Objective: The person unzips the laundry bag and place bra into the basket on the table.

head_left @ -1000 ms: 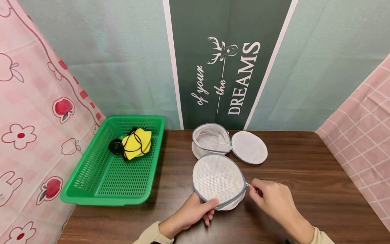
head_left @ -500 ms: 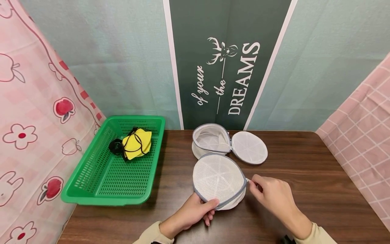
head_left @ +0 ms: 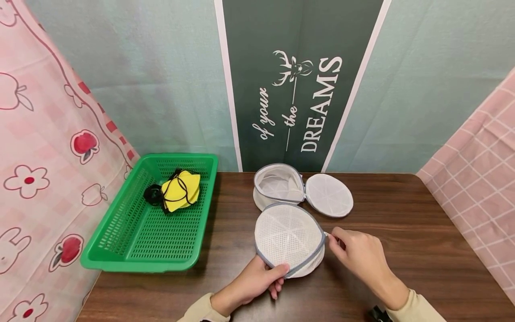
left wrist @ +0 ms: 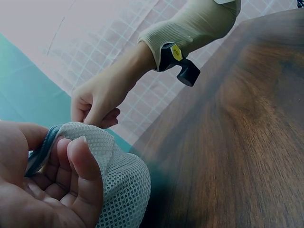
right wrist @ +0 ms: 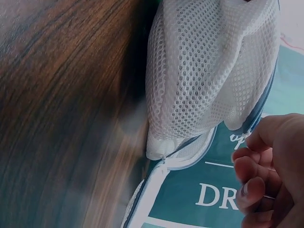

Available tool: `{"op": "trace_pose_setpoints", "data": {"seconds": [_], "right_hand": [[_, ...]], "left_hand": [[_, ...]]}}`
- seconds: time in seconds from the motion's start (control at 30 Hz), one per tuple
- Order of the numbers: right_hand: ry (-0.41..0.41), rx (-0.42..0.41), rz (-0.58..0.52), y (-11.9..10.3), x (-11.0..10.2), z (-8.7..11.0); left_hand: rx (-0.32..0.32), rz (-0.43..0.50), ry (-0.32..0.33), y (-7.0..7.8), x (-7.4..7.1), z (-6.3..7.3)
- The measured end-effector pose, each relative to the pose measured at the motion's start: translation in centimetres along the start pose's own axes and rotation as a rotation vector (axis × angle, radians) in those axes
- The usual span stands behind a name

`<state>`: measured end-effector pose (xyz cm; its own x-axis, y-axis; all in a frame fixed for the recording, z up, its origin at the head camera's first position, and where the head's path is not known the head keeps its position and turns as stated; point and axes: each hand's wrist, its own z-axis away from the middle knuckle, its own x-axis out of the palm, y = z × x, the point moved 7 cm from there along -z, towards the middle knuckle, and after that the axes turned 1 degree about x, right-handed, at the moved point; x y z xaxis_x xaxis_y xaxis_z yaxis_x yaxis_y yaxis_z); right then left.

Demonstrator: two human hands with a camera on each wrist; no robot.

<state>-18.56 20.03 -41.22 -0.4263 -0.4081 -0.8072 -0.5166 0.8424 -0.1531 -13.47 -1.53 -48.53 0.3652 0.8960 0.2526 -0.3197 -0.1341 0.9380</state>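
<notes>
One mesh bag (head_left: 289, 233) at dial centre; a second, unzipped bag (head_left: 279, 185) at 12 o'clock. Left hand (head_left: 255, 278) grips the first at 7 o'clock, apparently anchoring it while the right hand (head_left: 358, 256), at 3 o'clock, pinches its zip pull (head_left: 327, 234).

"What can you read on the dark green fabric panel (head_left: 299, 91)?"

"White lettering, running upward: 'of your', 'the' and, in large capitals, 'DREAMS'. Of that last word, the right wrist view shows 'DR'."

"And the small yellow label (left wrist: 176, 52) on the black plastic wrist device (left wrist: 166, 58)?"

"Dark print, too small to make out."
</notes>
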Motion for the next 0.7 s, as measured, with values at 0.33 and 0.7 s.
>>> {"op": "trace_pose_setpoints", "data": {"seconds": [0.33,0.7], "right_hand": [[-0.006,0.008,0.008,-0.1,0.0,0.2],[-0.015,-0.016,-0.021,-1.0,-0.6,0.6]], "left_hand": [[-0.013,0.015,0.015,0.0,-0.4,0.0],[-0.017,0.035,0.029,0.2,-1.1,-0.2]]}}
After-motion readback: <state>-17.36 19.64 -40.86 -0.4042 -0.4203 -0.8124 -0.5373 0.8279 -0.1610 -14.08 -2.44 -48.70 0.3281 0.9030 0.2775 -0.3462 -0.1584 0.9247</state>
